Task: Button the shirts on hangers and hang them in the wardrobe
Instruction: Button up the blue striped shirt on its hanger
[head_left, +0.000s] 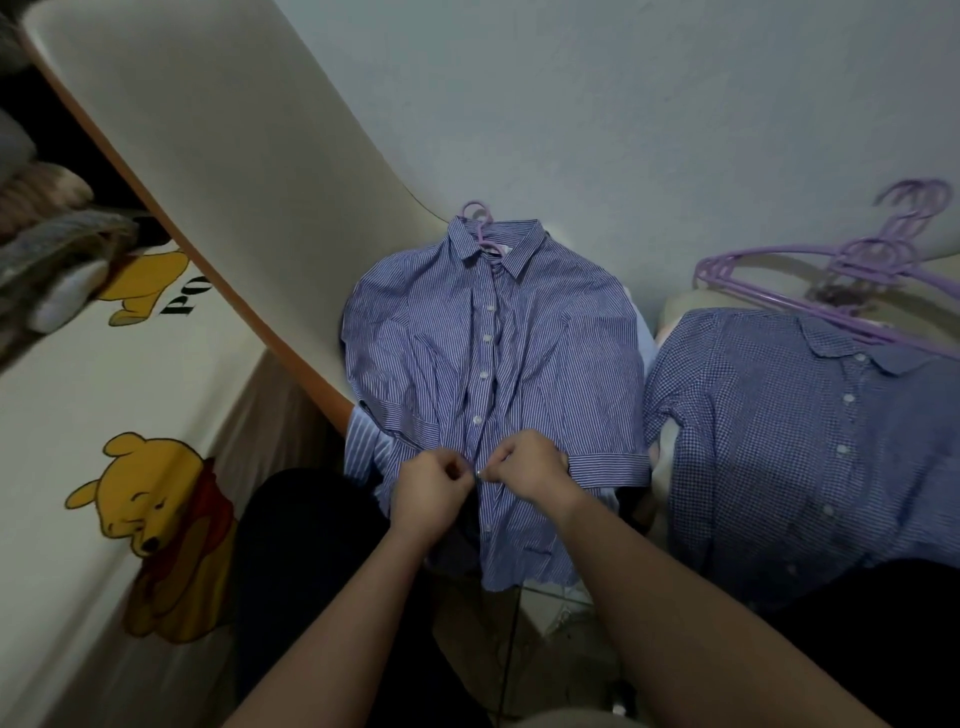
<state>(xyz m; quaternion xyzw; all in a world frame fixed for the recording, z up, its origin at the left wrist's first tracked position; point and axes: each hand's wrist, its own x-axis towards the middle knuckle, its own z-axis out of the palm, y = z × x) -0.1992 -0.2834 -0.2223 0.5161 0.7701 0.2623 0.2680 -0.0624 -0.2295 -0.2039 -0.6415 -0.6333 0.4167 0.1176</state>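
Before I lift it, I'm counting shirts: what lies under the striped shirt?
A paler striped garment peeks out from under the striped shirt, near the left hand. The rest beneath is covered.

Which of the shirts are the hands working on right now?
The striped shirt in the middle, on a purple hanger: the left hand and right hand pinch its front low down. The checked shirt to its right lies untouched.

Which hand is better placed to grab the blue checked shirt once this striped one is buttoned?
Likely the right hand: the blue checked shirt lies on its side; the left hand would cross the blue striped shirt.
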